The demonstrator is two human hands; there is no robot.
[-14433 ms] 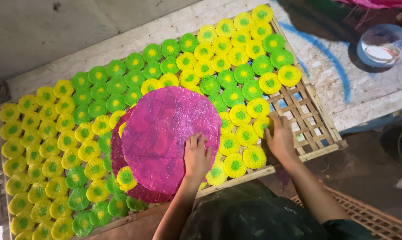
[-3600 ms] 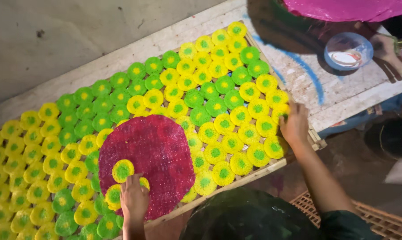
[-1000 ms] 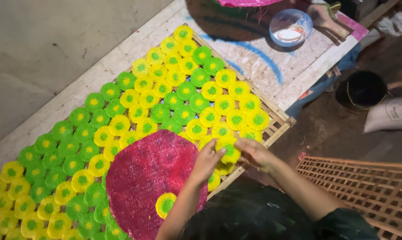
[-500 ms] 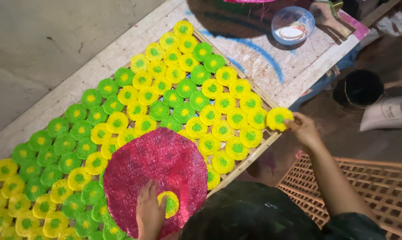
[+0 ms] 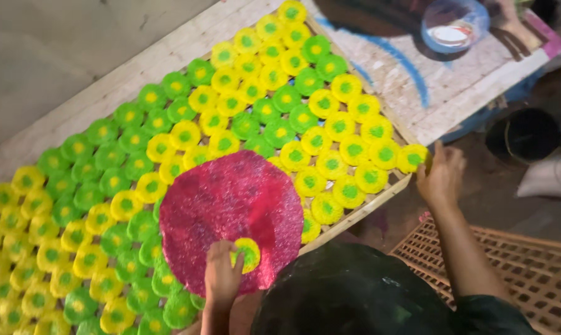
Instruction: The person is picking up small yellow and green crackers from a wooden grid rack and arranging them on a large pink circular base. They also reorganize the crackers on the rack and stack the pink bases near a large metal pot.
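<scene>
The right hand [image 5: 440, 175] had lowered its pinched yellow disc [image 5: 412, 158] onto the rack's [image 5: 380, 197] right corner, while the left hand [image 5: 221, 279] fingered another disc [image 5: 248, 253] on the pink plate [image 5: 230, 217].

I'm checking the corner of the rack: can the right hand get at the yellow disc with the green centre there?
Probably yes: the right hand already touches that yellow disc at the rack's corner, with nothing between them.
</scene>
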